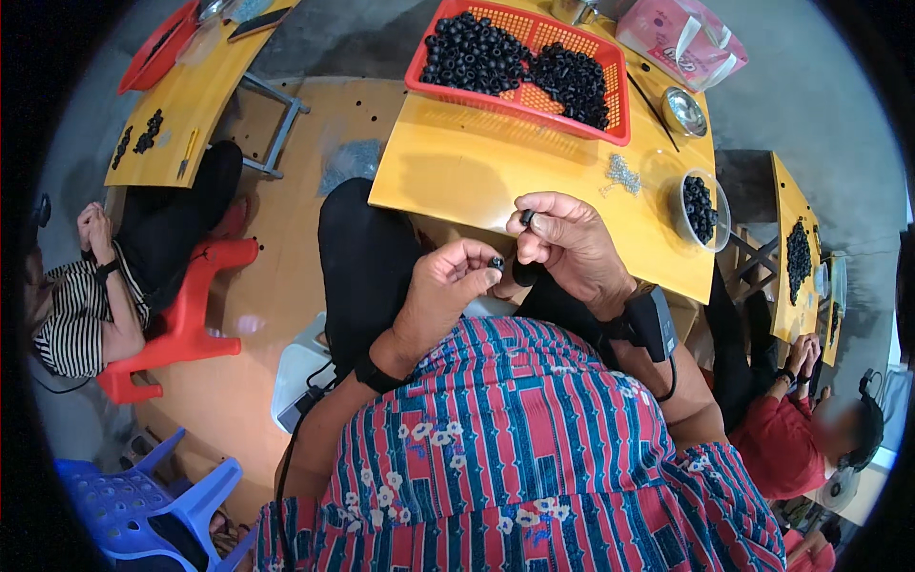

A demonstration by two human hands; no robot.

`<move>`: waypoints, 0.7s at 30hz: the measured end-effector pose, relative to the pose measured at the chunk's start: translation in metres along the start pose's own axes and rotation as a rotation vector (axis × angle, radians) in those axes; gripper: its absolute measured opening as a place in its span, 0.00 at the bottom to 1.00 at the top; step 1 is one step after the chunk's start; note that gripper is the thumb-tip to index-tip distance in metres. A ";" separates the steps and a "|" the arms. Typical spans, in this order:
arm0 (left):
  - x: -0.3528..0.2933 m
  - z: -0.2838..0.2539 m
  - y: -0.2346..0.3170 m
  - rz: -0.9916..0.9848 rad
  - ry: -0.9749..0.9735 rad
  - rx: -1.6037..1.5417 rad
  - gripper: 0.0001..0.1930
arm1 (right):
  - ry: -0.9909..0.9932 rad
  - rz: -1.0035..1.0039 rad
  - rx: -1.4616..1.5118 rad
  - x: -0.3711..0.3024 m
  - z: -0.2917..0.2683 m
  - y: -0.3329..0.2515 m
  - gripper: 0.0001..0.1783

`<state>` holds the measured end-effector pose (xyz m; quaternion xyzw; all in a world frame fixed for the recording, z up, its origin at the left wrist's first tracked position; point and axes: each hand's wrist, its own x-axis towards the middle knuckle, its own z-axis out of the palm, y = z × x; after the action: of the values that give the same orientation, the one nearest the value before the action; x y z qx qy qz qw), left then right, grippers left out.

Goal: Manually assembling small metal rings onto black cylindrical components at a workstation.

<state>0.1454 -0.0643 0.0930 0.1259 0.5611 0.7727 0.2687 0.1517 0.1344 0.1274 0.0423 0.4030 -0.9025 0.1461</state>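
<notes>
My left hand [443,286] pinches a small black plastic piece [497,263] between thumb and index finger. Slightly higher and to its right, my right hand [577,243] grips a small black ring-shaped piece [527,217] in its fingertips. The two pieces are apart, just off the near edge of the yellow table [448,162]. Farther back on it sits a red basket [534,119] holding two heaps of black parts, one of rounder pieces [472,52] and one of smaller pieces [572,84]. Tiny silvery pieces [624,175] lie loose to the right.
A clear tub [721,224] of black parts stands at the table's right edge, near a metal bowl [684,112] and a thin dark rod [654,112]. A pink bag [679,40] is behind. People sit at tables on both sides. A blue plastic chair [133,505] stands lower left.
</notes>
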 end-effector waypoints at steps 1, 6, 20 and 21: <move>0.000 -0.001 0.000 0.006 0.004 0.003 0.07 | -0.009 0.014 0.018 -0.002 -0.001 0.002 0.12; -0.002 -0.002 -0.001 0.035 0.006 -0.040 0.08 | 0.025 0.015 -0.076 -0.008 0.003 0.014 0.11; -0.004 -0.003 -0.002 0.097 0.016 0.069 0.07 | 0.082 0.037 -0.294 -0.013 0.006 0.024 0.10; -0.004 -0.003 -0.001 0.097 0.017 0.068 0.07 | 0.082 0.031 -0.296 -0.013 0.006 0.024 0.10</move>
<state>0.1477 -0.0691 0.0911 0.1555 0.5824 0.7664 0.2219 0.1716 0.1176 0.1167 0.0636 0.5364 -0.8284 0.1481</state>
